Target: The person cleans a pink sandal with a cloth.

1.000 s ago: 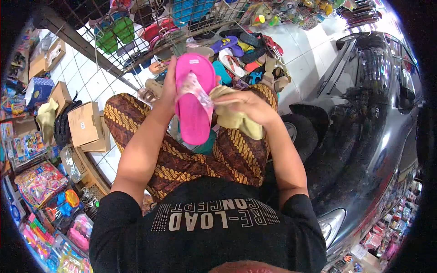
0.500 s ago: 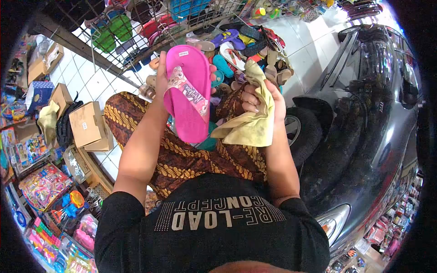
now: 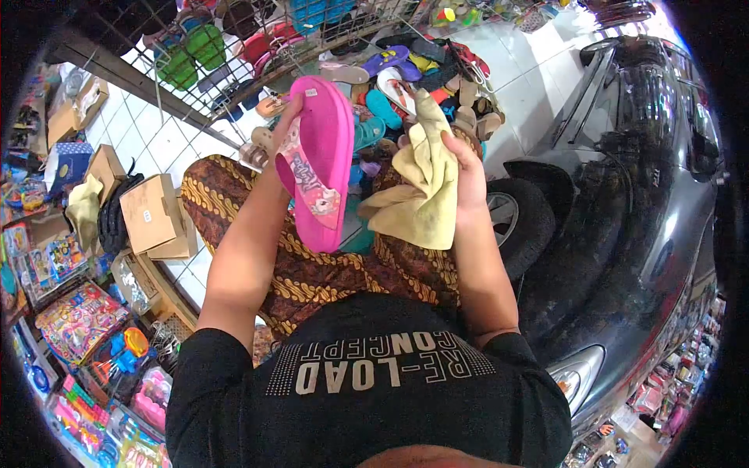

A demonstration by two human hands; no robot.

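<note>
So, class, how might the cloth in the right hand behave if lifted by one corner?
The cloth would probably be floppy, since it hangs in loose folds from the right hand. It is likely light, as it looks thin. Its soft creases suggest little risk of breaking.

Wears a black shirt (image 3: 367,425) with short sleeves (image 3: 207,366), pale letters (image 3: 363,376) spelling RE-LOAD CONCEPT, small dots (image 3: 282,381), and brown pants (image 3: 316,282) with wavy yellow stripes (image 3: 222,196).

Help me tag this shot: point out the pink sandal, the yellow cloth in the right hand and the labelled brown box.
Pink sandal (image 3: 324,150): head view, footbed.
Yellow cloth (image 3: 425,175): head view, middle folds.
Labelled brown box (image 3: 153,201): head view, broad face.
</note>
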